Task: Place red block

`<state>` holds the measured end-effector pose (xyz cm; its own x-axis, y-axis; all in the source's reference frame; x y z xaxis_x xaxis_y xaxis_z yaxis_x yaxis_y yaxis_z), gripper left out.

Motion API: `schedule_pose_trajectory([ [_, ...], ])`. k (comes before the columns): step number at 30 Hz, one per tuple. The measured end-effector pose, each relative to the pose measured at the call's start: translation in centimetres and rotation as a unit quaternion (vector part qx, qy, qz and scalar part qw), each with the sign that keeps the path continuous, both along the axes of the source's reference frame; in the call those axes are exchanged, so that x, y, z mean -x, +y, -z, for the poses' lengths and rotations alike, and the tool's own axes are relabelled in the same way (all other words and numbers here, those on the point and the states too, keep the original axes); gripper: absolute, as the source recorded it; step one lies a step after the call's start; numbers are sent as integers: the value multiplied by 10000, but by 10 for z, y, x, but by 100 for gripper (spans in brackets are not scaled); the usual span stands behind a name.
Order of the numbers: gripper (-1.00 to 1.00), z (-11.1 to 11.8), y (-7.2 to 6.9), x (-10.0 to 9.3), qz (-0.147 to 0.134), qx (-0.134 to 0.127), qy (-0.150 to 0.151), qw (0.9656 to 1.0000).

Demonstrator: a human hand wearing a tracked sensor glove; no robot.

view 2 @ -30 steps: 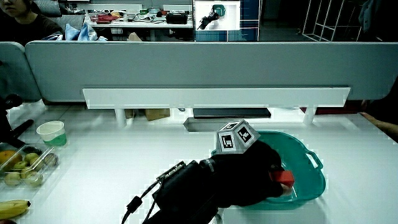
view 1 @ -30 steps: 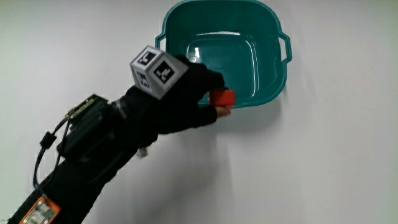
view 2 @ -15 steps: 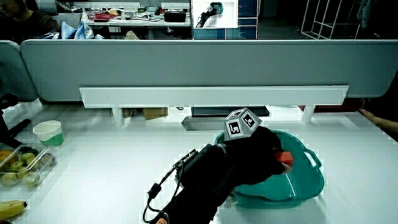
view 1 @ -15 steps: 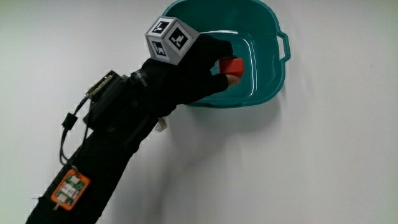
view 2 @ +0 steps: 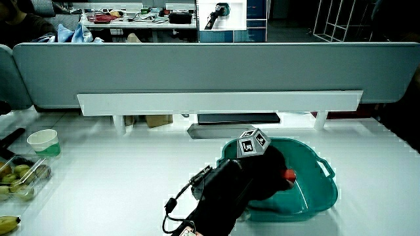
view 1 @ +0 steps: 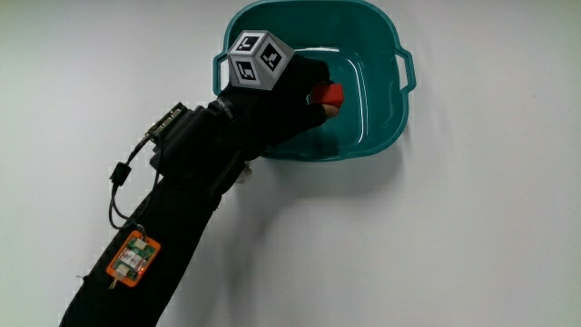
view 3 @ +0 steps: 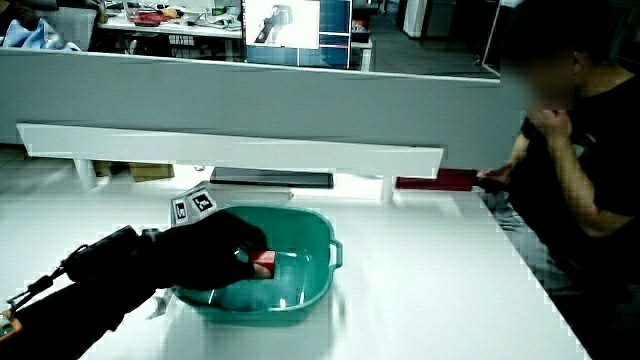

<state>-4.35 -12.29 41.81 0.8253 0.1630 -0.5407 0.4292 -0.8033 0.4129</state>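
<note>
A teal plastic basin (view 1: 386,136) (view 2: 321,196) (view 3: 315,275) with two small handles stands on the white table. The gloved hand (view 1: 304,104) (view 2: 272,177) (view 3: 235,255) reaches over the basin's rim into it, the patterned cube (view 1: 259,62) on its back. Its fingers are shut on a small red block (view 1: 329,95) (view 2: 289,175) (view 3: 266,262), held low inside the basin. Most of the block is covered by the fingers. The black forearm (view 1: 172,209) with a wired device crosses the table toward the person.
In a side view, a paper cup (view 2: 43,141), a clear box of fruit (view 2: 16,180) and a banana (view 2: 8,224) lie at the table's edge, well away from the basin. A low grey partition (view 2: 210,69) closes off the table.
The hand has carried the red block from the basin's near rim to deeper and lower inside the basin, still gripping it.
</note>
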Motion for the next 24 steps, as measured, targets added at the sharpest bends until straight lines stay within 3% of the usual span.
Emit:
schedule_pose_trajectory([
  [12,0,-23,1,-9,-50,133,-437,9989],
  [24,0,-39,0,-10,24,237,-478,9986],
])
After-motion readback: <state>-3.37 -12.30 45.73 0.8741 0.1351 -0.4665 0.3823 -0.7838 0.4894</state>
